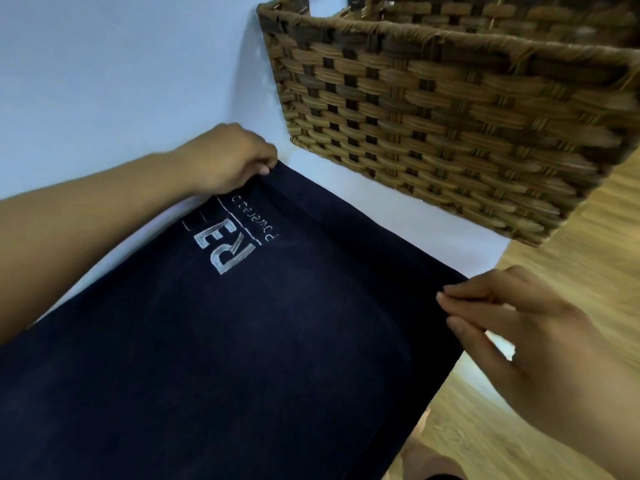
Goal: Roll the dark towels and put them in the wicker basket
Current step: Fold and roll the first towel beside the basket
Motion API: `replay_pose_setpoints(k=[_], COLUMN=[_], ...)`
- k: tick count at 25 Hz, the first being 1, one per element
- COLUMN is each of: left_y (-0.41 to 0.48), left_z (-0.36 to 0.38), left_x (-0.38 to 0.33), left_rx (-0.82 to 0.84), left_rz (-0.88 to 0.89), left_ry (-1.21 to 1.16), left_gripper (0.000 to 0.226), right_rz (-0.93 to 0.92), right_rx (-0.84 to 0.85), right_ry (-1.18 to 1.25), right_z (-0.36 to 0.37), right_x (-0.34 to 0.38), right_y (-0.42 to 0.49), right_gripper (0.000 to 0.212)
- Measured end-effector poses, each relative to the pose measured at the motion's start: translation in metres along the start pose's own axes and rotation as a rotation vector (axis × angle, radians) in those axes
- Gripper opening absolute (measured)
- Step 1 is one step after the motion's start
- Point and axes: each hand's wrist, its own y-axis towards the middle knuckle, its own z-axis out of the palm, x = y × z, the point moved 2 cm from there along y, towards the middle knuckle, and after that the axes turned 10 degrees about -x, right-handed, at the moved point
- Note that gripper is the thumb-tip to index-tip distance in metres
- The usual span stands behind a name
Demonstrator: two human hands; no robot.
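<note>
The step in hand looks like squaring the cloth flat before the first roll, and doing it well means even tension at both far corners. At the left, the left hand [228, 157] should draw its corner outward, not upward, so the hem lies straight and no crease gets rolled in. Its fingers are curled down, with the thumb and fingertips pinching the far left corner of the dark navy cloth towel [242, 341], and the forearm stretches in over the white worktop [104, 81].

The towel lies spread across the worktop with its white stitched lettering near the left hand. Its near part runs out of view at the bottom. A shallow ridge runs along the far hem and wants smoothing before rolling. A tight, even roll will probably sit better in the brown woven wicker basket [450, 126], which stands on the worktop just beyond the towel's far edge, apart from it.

At the right, the right hand [519, 334] comes in over the pale wooden floor [571, 271]. Its fingers are nearly straight and close together, and seem to nip the towel's right hem against the thumb. It should pull gently away from the left hand.
</note>
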Motion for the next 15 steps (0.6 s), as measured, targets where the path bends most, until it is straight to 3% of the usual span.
replay_pose_setpoints(k=[2, 4, 6, 9, 11, 15], left_y=[0.027, 0.045, 0.051, 0.039, 0.028, 0.030], left_z=[-0.006, -0.005, -0.001, 0.002, 0.002, 0.000], left_x=[0.002, -0.001, -0.003, -0.001, 0.003, -0.003], left_rx=[0.204, 0.355, 0.411, 0.325, 0.259, 0.198], left_rz=[-0.035, -0.010, 0.078, 0.225, 0.302, 0.366], left_ry=[-0.021, -0.038, 0.015, 0.018, 0.000, 0.135], left_gripper=[0.030, 0.043, 0.052, 0.052, 0.048, 0.041], right_rz=[0.172, 0.318, 0.444, 0.610, 0.662, 0.673], right_rx=[0.109, 0.249, 0.287, 0.233, 0.158, -0.061], right_ry=[0.103, 0.142, 0.132, 0.152, 0.216, 0.320], right_z=[-0.007, -0.008, -0.007, -0.001, 0.004, 0.010], right_x=[-0.005, -0.010, -0.013, -0.013, -0.004, 0.011], right_y=[0.018, 0.035, 0.042, 0.037, 0.029, 0.016], right_gripper=[0.012, 0.025, 0.029, 0.039, 0.031, 0.034])
